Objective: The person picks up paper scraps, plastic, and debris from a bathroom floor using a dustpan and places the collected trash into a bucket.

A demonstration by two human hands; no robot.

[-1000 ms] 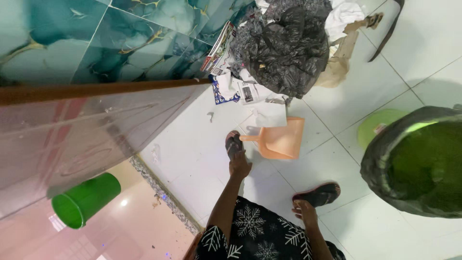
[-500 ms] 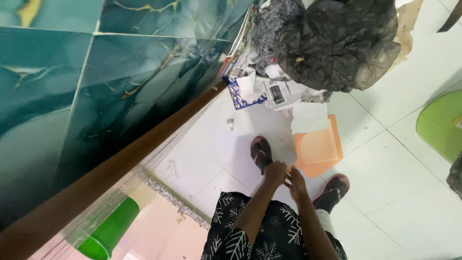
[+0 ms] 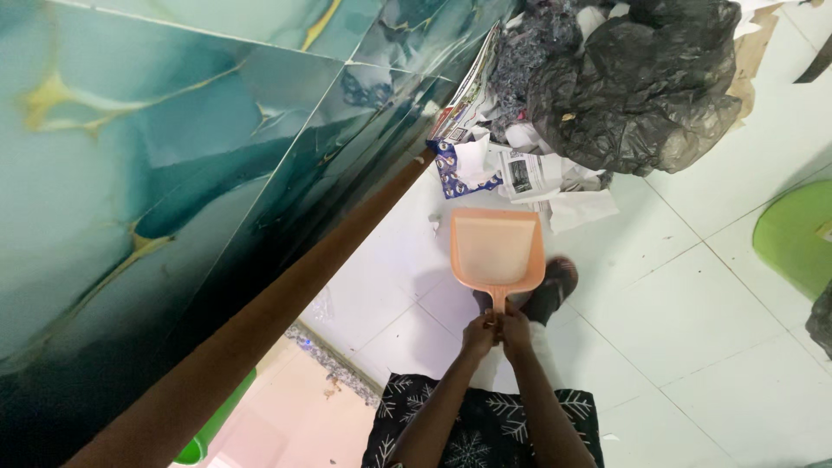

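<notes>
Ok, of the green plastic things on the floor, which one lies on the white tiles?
The pale green lid at the right edge; it lies flat on the white tiles. The darker green bucket sits at the bottom left on the pink floor, mostly hidden.

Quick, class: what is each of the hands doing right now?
Left hand: closed on the orange dustpan handle.
Right hand: closed on the same handle.

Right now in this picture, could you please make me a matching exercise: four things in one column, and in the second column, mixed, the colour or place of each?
Things:
1. dustpan
2. black plastic bag
3. green lid
4. wooden rail

Places or states:
A. at the right edge, on the floor tiles
B. held by its handle in the left hand and right hand
C. runs along the foot of the teal marbled wall
D. crumpled on the pile of papers

Pairs: 1-B, 2-D, 3-A, 4-C
</notes>
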